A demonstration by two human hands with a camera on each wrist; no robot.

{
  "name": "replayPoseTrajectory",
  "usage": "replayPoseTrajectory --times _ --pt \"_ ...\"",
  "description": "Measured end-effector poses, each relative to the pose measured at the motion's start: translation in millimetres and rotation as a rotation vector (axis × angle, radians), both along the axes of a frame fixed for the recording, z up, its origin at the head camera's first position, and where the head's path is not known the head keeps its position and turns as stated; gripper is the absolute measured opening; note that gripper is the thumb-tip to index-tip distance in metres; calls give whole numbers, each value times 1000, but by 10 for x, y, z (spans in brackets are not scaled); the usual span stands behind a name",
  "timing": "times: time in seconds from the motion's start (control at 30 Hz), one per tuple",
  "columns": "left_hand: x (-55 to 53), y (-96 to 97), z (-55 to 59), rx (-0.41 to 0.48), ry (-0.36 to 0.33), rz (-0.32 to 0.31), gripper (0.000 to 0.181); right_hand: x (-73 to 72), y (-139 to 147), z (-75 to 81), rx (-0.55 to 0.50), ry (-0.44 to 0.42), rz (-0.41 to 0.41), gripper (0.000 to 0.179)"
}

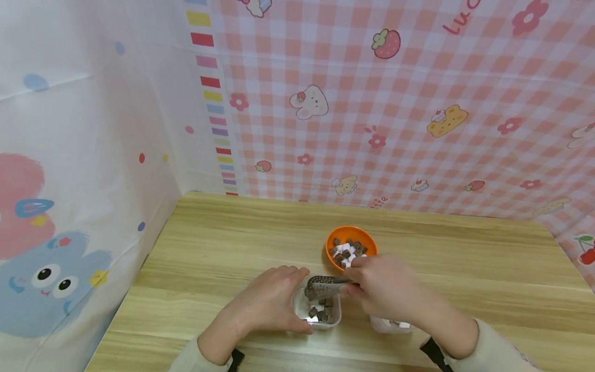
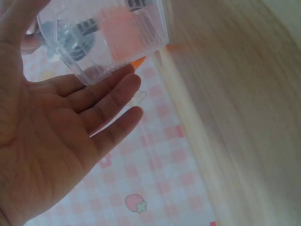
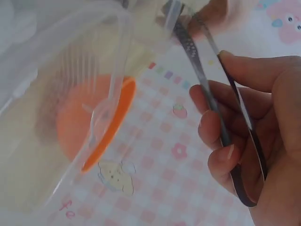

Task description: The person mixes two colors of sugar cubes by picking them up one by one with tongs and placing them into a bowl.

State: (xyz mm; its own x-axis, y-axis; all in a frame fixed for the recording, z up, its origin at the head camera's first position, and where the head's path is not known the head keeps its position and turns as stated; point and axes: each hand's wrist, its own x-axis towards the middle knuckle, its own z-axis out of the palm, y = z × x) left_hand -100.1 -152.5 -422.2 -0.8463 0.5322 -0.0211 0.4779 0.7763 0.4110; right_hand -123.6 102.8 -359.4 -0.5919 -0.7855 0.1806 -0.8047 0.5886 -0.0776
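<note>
My left hand grips the left side of a clear plastic container, thumb at the near side and fingertips at the far side. In the left wrist view, the container touches the upper fingers, while the lower ones extend away from it. Brown cubes lie inside. My right hand holds metal tongs, their perforated ends above this container. Whether the tips pinch anything cannot be seen. Behind stands an orange bowl with brown and white cubes, partly covered by the right hand.
A second clear container with white pieces sits under my right hand, mostly hidden. All stand on a wood-grain table. A pink checked cloth hangs along the back and a white patterned cloth on the left.
</note>
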Motion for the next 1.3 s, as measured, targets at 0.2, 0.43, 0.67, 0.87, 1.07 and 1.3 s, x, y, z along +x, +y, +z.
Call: replayPoseTrajectory --times 0.2,0.43,0.67,0.87,1.07,1.3 --pt "3 3 3 -3 -4 9 103 -42 167 52 -126 34 11 11" --pt "14 3 -4 -4 -11 23 101 -134 354 46 -276 139 -4 27" --pt "13 2 -12 0 -22 30 103 -242 527 -18 -369 188 -36 64" --pt "8 -3 -6 -1 -36 32 103 -321 666 -104 -364 232 -105 65" --pt "13 -3 -3 6 -44 31 103 -355 755 -200 -322 185 -214 19" --pt "19 3 4 11 -45 29 102 -341 793 -216 -313 144 -317 23"
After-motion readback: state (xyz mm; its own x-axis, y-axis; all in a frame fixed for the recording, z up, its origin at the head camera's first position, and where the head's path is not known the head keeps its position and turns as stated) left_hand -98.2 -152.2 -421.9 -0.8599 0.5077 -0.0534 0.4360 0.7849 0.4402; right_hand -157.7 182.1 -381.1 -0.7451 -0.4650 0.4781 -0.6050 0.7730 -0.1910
